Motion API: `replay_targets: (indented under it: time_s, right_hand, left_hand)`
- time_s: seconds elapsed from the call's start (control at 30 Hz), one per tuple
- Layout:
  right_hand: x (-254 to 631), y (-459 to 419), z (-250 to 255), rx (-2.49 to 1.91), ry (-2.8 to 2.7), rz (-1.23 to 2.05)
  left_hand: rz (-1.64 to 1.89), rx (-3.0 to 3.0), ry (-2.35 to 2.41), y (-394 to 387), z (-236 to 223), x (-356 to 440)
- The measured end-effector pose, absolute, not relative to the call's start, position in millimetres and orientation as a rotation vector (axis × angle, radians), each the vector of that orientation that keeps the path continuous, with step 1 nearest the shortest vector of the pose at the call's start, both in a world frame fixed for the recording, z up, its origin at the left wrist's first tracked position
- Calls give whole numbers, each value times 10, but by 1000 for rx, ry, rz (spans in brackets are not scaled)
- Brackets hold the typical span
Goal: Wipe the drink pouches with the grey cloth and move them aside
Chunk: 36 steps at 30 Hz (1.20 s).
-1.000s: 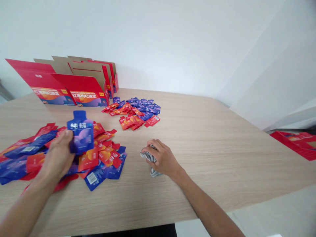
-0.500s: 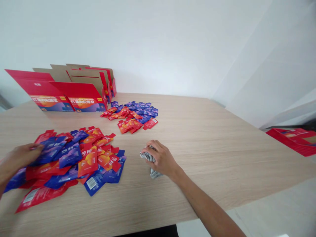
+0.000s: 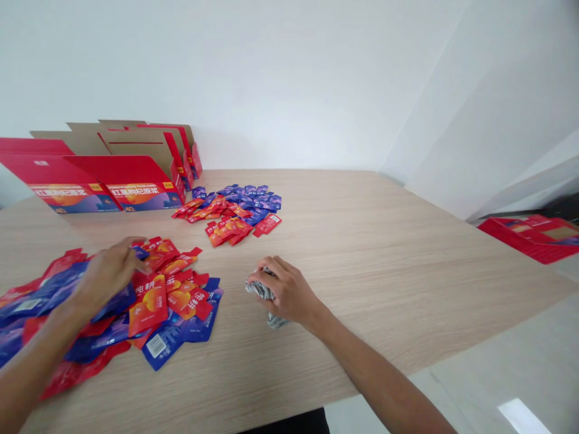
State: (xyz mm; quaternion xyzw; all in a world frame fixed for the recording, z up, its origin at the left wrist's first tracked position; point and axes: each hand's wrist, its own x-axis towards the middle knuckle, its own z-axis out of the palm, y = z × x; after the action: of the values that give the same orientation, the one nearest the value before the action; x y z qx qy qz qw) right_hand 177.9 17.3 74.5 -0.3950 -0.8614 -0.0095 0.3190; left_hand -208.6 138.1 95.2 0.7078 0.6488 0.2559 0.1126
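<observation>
My left hand (image 3: 111, 268) is over the near pile of red and blue pouches at the left. Its thumb and fingers are apart, slightly blurred, either side of the end of a blue pouch (image 3: 141, 252). A red pouch with orange fruit print (image 3: 149, 304) lies just right of that hand. My right hand (image 3: 287, 292) rests at the table's middle, fingers curled round a crumpled grey-and-white bundle (image 3: 261, 282). Its lower end shows beneath the palm, and the rest is hidden.
Open red cartons (image 3: 145, 191) stand at the back left. A smaller pile of red and blue pouches (image 3: 230, 211) lies in front of them on the wooden table (image 3: 362, 253). Past the table's right edge is another red box (image 3: 529, 238). A white wall rises behind.
My left hand has moved right and away from me across the near pile, and pouches at its left have shifted. My right hand keeps its hold on the bundle. The view has turned slightly right.
</observation>
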Motion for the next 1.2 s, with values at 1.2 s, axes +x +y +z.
replay_targets:
  time_s: [1.2]
  right_hand:
    - [1826, 280, 685, -1123, -2107, -98]
  left_hand:
    - [132, 2637, 1729, 2761, 592, 775]
